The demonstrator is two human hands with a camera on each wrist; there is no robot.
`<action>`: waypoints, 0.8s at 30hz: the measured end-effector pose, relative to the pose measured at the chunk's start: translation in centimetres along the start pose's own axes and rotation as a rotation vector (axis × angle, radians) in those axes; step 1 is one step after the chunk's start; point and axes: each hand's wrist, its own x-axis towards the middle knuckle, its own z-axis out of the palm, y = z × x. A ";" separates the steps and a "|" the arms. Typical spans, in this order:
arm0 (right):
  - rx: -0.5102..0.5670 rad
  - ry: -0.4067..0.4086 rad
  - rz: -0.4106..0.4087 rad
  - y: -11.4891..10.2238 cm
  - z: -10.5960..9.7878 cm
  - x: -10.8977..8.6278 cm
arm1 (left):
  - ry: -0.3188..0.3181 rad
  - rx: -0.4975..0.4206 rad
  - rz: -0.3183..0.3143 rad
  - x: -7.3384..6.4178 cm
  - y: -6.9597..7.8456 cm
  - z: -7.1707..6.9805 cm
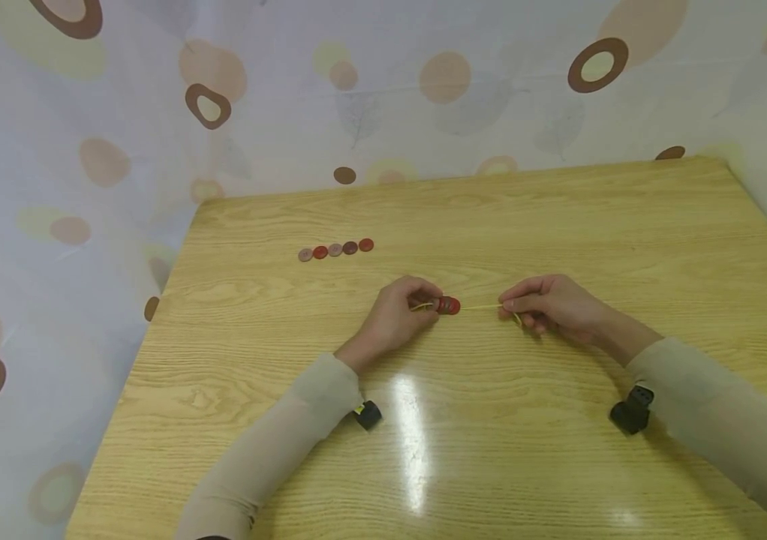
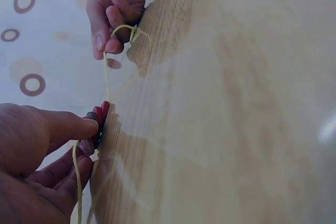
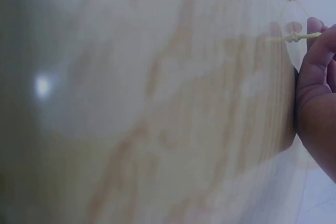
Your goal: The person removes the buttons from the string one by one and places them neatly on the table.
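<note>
My left hand (image 1: 402,309) pinches a small stack of red and brown buttons (image 1: 449,305) between thumb and fingers, close over the table. A yellow string (image 1: 481,307) passes through the stack, and its tail hangs beside the left hand in the left wrist view. To the right, my right hand (image 1: 548,304) pinches the string between thumb and index finger, so it runs straight between the two hands. Below the right fingertips a knotted end of the string (image 2: 134,31) dangles. In the right wrist view that knot (image 3: 294,38) shows beside the fingers.
A row of several red, pink and brown buttons (image 1: 335,250) lies farther back on the wooden table (image 1: 525,450). A patterned cloth (image 1: 390,90) hangs behind the table and along its left side. Light reflects off the tabletop between the forearms.
</note>
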 end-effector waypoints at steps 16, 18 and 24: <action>0.008 0.010 0.014 0.3 -0.2 0.1 | 0.006 -0.130 -0.002 -0.2 0.3 -0.1; 0.009 0.009 0.011 0.3 -0.2 0.2 | 0.003 -0.136 -0.003 -0.2 0.3 -0.1; 0.002 0.006 0.002 0.3 -0.2 0.2 | 0.005 -0.135 0.006 -0.2 0.3 -0.1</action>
